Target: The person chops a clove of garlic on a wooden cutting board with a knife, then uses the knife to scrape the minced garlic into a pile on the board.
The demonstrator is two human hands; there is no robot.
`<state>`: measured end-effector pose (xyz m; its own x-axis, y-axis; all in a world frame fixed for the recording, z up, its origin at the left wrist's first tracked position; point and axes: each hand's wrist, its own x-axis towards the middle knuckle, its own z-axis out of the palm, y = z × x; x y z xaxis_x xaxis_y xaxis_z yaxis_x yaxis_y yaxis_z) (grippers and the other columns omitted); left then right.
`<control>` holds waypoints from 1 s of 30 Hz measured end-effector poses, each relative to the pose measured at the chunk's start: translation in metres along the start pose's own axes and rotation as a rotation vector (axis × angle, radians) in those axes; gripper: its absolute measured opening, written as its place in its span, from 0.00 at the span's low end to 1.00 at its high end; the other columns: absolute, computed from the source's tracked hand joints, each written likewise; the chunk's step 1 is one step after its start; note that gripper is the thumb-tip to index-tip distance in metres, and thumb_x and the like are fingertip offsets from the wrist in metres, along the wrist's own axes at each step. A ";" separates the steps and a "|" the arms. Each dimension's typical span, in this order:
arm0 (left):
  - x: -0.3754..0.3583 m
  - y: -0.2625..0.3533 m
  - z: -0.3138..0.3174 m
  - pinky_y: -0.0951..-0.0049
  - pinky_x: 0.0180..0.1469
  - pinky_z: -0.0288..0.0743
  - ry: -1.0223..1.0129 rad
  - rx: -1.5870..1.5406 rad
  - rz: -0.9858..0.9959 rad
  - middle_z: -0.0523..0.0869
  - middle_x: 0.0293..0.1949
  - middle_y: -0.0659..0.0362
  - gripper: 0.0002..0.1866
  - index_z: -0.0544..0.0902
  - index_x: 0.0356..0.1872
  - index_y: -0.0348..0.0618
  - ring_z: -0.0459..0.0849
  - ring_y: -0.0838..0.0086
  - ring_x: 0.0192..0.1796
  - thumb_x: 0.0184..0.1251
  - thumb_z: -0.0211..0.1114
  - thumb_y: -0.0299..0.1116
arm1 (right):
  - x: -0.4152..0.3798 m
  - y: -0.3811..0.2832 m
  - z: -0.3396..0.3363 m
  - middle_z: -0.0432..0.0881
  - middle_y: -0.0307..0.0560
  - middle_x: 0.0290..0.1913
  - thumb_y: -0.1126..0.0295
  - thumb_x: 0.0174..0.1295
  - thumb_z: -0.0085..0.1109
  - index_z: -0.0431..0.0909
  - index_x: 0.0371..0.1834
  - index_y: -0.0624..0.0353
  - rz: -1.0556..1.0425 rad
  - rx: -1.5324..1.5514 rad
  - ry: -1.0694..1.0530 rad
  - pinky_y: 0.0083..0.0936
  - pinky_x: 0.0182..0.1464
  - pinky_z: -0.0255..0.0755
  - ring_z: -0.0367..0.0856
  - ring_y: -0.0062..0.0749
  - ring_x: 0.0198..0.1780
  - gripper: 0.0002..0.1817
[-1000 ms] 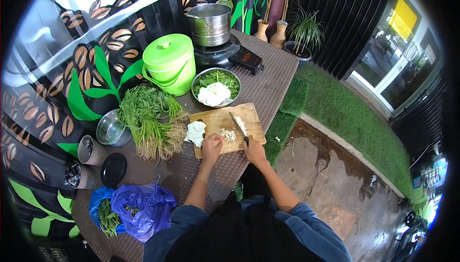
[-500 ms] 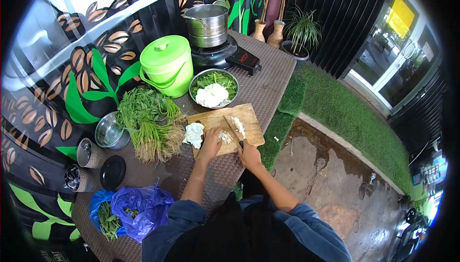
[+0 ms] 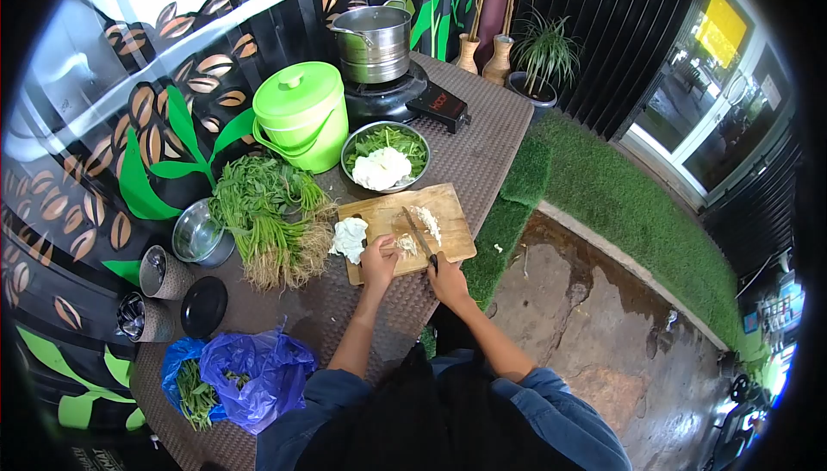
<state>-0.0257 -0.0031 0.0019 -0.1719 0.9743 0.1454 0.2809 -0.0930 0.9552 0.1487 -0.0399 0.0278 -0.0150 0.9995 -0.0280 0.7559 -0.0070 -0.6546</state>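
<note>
A wooden cutting board (image 3: 362, 212) lies near the table edge. My right hand (image 3: 449, 281) is closed round the handle of a knife (image 3: 419, 234), whose blade points up and left over the board. Chopped white pieces (image 3: 428, 224) lie right of the blade. More pale pieces (image 3: 407, 244) are left of it, beside the fingertips of my left hand (image 3: 379, 260). Those fingers are curled together; what they hold, if anything, is too small to name. A crumpled white cloth or bag (image 3: 350, 239) sits at the board's left edge.
Beyond the board are a bowl of greens (image 3: 389, 138), a lidded green bucket (image 3: 297, 113) and a steel pot (image 3: 373, 49) on a burner (image 3: 379, 102). Leafy stalks with roots (image 3: 267, 221), a metal bowl (image 3: 202, 234) and blue-purple bags (image 3: 258, 380) are to the left.
My left hand has drawn slightly left and towards me, away from the blade, and its fingers have curled in. The knife has barely moved.
</note>
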 end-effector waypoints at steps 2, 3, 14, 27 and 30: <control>-0.001 0.002 0.001 0.76 0.41 0.81 -0.006 0.019 0.019 0.85 0.47 0.48 0.18 0.80 0.48 0.31 0.89 0.70 0.39 0.54 0.66 0.16 | 0.000 -0.001 -0.002 0.80 0.72 0.34 0.62 0.65 0.51 0.68 0.44 0.65 0.011 -0.003 -0.030 0.56 0.41 0.73 0.79 0.68 0.39 0.15; -0.001 0.007 0.001 0.76 0.41 0.81 -0.011 0.039 0.037 0.85 0.47 0.49 0.17 0.80 0.47 0.32 0.89 0.70 0.37 0.54 0.67 0.17 | 0.000 -0.001 -0.002 0.80 0.72 0.34 0.62 0.65 0.51 0.68 0.44 0.65 0.010 -0.002 -0.029 0.56 0.41 0.73 0.79 0.68 0.39 0.15; 0.018 0.010 -0.022 0.67 0.60 0.72 -0.313 0.281 0.331 0.77 0.59 0.52 0.29 0.80 0.55 0.43 0.74 0.59 0.63 0.44 0.67 0.17 | 0.005 0.006 0.000 0.78 0.73 0.42 0.62 0.66 0.50 0.64 0.47 0.64 -0.011 -0.020 -0.106 0.56 0.43 0.73 0.79 0.67 0.42 0.16; 0.038 0.022 -0.013 0.63 0.60 0.68 -0.510 0.392 0.475 0.82 0.49 0.55 0.21 0.85 0.46 0.41 0.75 0.58 0.55 0.46 0.74 0.30 | 0.007 0.028 0.013 0.79 0.74 0.34 0.64 0.65 0.52 0.66 0.45 0.67 -0.045 0.132 0.012 0.57 0.42 0.73 0.79 0.70 0.38 0.16; 0.037 0.017 -0.010 0.63 0.55 0.70 -0.473 0.356 0.402 0.83 0.43 0.54 0.16 0.87 0.39 0.40 0.77 0.59 0.50 0.46 0.74 0.30 | 0.006 0.021 0.013 0.78 0.75 0.33 0.65 0.65 0.51 0.67 0.42 0.69 0.012 0.146 0.021 0.55 0.43 0.71 0.78 0.69 0.41 0.15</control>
<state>-0.0364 0.0291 0.0259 0.4148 0.8708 0.2640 0.5418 -0.4695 0.6971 0.1565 -0.0348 0.0043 0.0080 0.9997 -0.0219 0.6530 -0.0218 -0.7570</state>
